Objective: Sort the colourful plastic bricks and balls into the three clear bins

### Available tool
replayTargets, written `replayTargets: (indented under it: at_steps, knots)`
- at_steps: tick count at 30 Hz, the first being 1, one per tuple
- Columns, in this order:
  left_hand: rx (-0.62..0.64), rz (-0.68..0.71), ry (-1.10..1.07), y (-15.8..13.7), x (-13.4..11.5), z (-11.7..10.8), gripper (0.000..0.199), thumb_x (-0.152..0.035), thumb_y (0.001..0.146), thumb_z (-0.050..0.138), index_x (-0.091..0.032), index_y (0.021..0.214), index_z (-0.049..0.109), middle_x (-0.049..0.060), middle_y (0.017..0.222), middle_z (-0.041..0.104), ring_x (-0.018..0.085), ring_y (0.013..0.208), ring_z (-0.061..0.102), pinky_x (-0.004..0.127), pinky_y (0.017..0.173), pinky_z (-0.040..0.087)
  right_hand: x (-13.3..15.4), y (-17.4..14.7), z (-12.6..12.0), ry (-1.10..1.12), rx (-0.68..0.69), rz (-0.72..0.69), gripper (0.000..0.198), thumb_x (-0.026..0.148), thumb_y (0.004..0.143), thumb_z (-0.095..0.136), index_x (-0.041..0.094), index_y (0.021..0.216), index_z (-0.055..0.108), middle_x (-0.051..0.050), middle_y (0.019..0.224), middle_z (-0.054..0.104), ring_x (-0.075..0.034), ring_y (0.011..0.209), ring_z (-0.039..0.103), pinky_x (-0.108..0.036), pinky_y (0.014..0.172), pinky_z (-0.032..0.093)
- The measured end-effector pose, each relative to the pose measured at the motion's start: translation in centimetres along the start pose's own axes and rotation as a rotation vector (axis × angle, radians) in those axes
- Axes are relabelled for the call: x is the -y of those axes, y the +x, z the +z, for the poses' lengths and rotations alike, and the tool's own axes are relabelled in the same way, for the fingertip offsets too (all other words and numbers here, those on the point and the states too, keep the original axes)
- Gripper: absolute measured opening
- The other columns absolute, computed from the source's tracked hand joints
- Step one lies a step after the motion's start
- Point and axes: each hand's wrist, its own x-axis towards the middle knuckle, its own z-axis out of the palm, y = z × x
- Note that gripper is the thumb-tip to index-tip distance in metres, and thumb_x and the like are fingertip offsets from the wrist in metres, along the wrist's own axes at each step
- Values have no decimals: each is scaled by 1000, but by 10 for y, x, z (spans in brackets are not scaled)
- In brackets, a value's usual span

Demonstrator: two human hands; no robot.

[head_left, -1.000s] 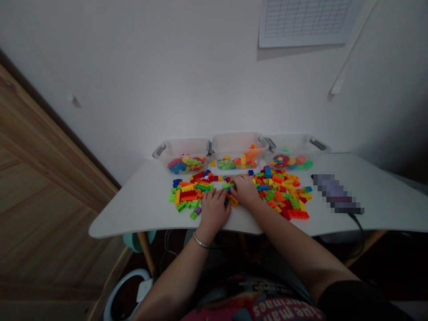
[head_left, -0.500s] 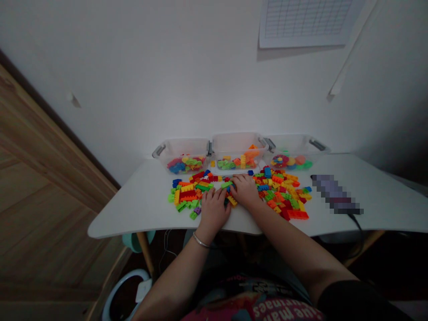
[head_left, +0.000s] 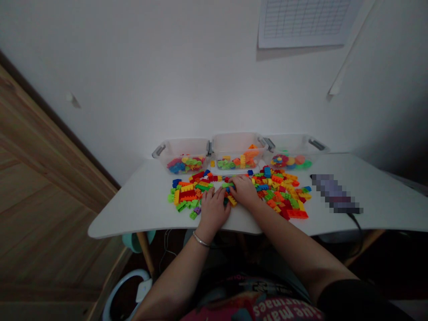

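Observation:
My left hand [head_left: 214,208] rests at the near middle of the brick pile, fingers bent forward and closed against building bricks. Facing it, my right hand [head_left: 244,191] curls its fingers over the same small group from the right. Between the two hands show a light green brick [head_left: 227,185] and a blue one just beside it; my fingers partly cover them. A yellow brick [head_left: 232,200] lies in the gap under my palms. Loose bricks in red, orange, yellow, green and blue spread on both sides, with a red-and-orange cluster [head_left: 187,196] left of my left hand.
Three clear bins stand along the wall: the left bin [head_left: 187,146], the middle bin [head_left: 234,140] and the right bin [head_left: 290,142], each holding coloured pieces. A pixelated device [head_left: 334,194] with a cable lies right on the white table [head_left: 133,205]. A gridded sheet [head_left: 304,22] hangs above.
My right hand's fingers have shifted slightly and curled a little more around the bricks. My left hand stays nearly in place. The loose bricks and bins look the same.

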Motion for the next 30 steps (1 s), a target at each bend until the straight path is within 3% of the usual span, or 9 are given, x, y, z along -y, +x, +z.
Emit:
replayTargets:
  at_steps: [7,21,24,30]
  knots:
    - [8,-21,-17,0,-2,-4,48,-32,87,57,-18,133,55,10,132,63,33,131,48,53,113,32,-4,2,3,12,41,-45,31,25,90,56,20,120,64,-10,111,65,-25,109,57,-37,96,44]
    - [29,-25,-10,1,-2,-5,49,-34,88,56,-15,133,56,10,132,63,33,131,47,52,113,32,-2,1,6,81,26,13,23,21,86,58,18,109,62,-12,108,69,-26,106,62,-41,95,46]
    - [34,-27,-7,1,-3,-6,49,-35,89,55,-16,134,56,10,133,63,34,132,47,53,114,31,-7,3,12,216,-73,36,22,22,85,59,19,107,61,-11,107,69,-25,103,63,-42,94,48]
    - [27,-15,-10,0,-2,-4,49,-35,89,56,-18,135,56,9,135,62,34,132,46,55,113,32,-18,11,10,570,-394,124,26,33,84,57,21,106,53,-12,107,67,-24,103,65,-41,92,53]
